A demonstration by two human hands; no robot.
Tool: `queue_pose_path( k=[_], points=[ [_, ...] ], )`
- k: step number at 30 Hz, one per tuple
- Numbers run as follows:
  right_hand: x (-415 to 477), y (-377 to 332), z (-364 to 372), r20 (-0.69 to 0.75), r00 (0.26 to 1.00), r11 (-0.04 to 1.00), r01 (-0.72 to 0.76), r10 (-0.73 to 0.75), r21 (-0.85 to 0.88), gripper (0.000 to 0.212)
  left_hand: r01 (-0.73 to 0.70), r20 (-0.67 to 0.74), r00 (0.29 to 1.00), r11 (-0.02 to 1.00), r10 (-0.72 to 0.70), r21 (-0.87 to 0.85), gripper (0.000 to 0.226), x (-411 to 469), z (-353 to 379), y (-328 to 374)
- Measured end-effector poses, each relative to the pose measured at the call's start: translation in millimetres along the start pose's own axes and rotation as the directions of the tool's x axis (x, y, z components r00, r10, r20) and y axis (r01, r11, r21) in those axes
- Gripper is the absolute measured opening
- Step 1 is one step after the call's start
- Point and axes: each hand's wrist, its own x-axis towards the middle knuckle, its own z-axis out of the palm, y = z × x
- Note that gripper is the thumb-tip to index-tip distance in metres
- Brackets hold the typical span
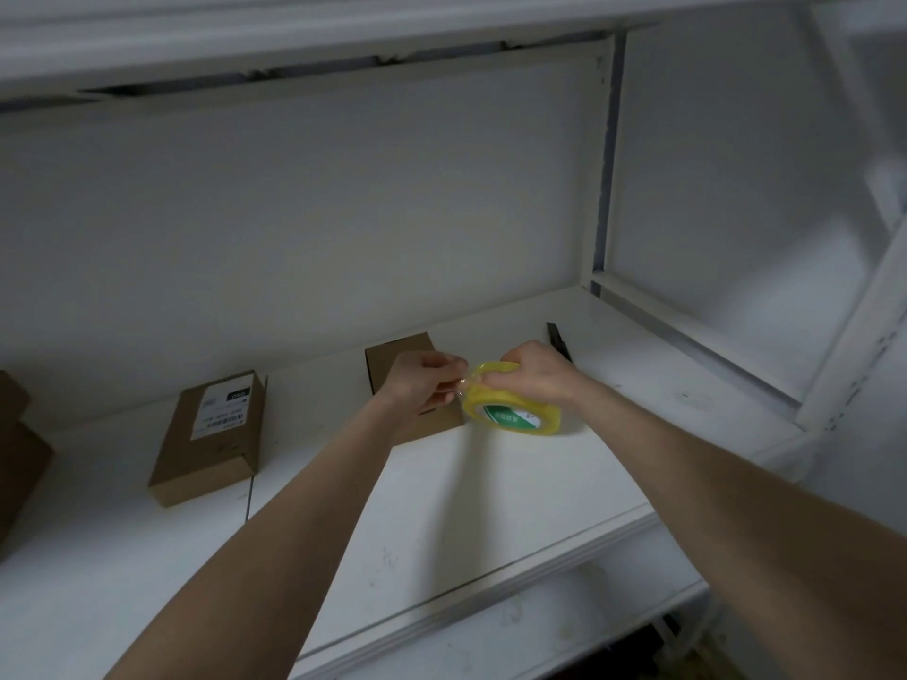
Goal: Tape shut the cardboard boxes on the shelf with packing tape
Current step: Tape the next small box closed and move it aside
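A yellow roll of packing tape (pixel 510 409) with a green and white core label hangs just above the white shelf (pixel 491 493). My right hand (pixel 532 373) grips the roll from above. My left hand (pixel 424 380) pinches the clear loose end of the tape at the roll's left edge. Behind my left hand sits a small brown cardboard box (pixel 397 353), partly hidden by that hand and wrist. A second brown box (pixel 208 444) with a white shipping label lies further left on the shelf.
More brown cardboard (pixel 17 458) shows at the far left edge. A thin black object (pixel 558 340) stands on the shelf behind my right hand. White shelf posts (pixel 601 154) rise at the right, another shelf board runs overhead, and a lower shelf sits below.
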Motion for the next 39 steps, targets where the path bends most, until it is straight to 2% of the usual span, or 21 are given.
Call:
queue_pose_path(
  k=[3,5,11,15,16,18,20,23,25,27,28,29,31,33,36,39],
  points=[
    [-0.8,-5.6,0.8,0.012,1.000,0.999,0.004,-0.004,-0.040,0.040,-0.029,-0.117,0.993,0.999,0.031,0.017,0.010,-1.2,1.8,-3.0],
    [-1.1,-7.8,1.2,0.007,1.000,0.996,0.006,-0.005,-0.084,0.041,-0.054,-0.176,0.982,0.994,0.071,0.099,0.015,-1.8,3.7,-5.6],
    [-2.5,-11.3,2.1,0.011,0.999,0.993,-0.029,0.030,-0.111,0.050,-0.106,-0.302,0.936,0.965,0.178,0.239,0.029,-1.5,10.1,-6.7],
    [-1.7,-7.8,0.5,0.004,0.995,0.984,-0.095,0.096,-0.151,0.064,-0.105,-0.337,0.922,0.962,0.190,0.254,0.034,1.8,9.3,-3.1],
    [-0.8,-6.7,-1.3,0.026,0.993,0.990,-0.110,0.112,-0.083,0.064,-0.100,-0.359,0.915,0.967,0.182,0.234,0.035,2.0,6.6,-2.4],
    [-1.3,-5.4,-6.3,0.081,0.988,0.977,-0.145,0.134,0.158,0.059,-0.086,-0.402,0.902,0.979,0.155,0.185,0.039,5.5,-3.2,-3.9],
    [-2.1,-1.8,-9.3,0.160,0.979,0.909,-0.179,0.126,0.377,0.055,-0.078,-0.410,0.903,0.988,0.127,0.135,0.038,6.4,-10.0,-4.8],
    [-3.7,6.4,-6.1,0.259,0.962,0.759,-0.229,0.083,0.610,0.077,-0.058,-0.446,0.891,0.996,0.082,0.068,0.036,5.1,-17.8,-3.5],
    [-6.1,8.8,-6.6,0.306,0.951,0.665,-0.256,0.044,0.701,0.059,-0.034,-0.460,0.886,0.999,0.047,0.036,0.037,4.2,-20.9,-7.3],
    [-5.7,10.2,-8.5,0.312,0.950,0.615,-0.264,0.031,0.743,0.043,-0.023,-0.478,0.878,0.999,0.031,0.023,0.041,4.0,-23.2,-11.7],
    [-4.4,9.7,-9.2,0.302,0.952,0.619,-0.263,0.044,0.740,0.047,-0.023,-0.494,0.869,1.000,0.028,0.017,0.042,4.6,-25.5,-12.3],
    [-2.4,9.0,-9.2,0.278,0.958,0.665,-0.249,0.065,0.704,0.055,-0.028,-0.520,0.854,1.000,0.029,0.010,0.042,5.0,-29.4,-11.0],
    [0.5,8.7,-10.7,0.227,0.971,0.865,-0.178,0.077,0.470,0.056,-0.058,-0.578,0.815,0.998,0.048,0.002,0.039,5.2,-40.6,-3.9],
    [-3.2,8.6,-14.5,0.222,0.971,0.965,-0.139,0.088,0.224,0.048,-0.088,-0.572,0.814,0.995,0.099,0.047,0.035,4.8,-51.1,0.1],
    [-7.0,8.6,-20.2,0.216,0.972,0.971,-0.139,0.096,0.194,0.049,-0.093,-0.527,0.844,0.995,0.104,0.049,0.034,-1.5,-57.3,-2.6],
    [-4.4,9.2,-23.8,0.218,0.968,0.961,-0.173,0.125,0.215,0.062,-0.073,-0.510,0.860,0.996,0.033,-0.059,0.027,-8.4,-60.3,-5.4]
  ],
)
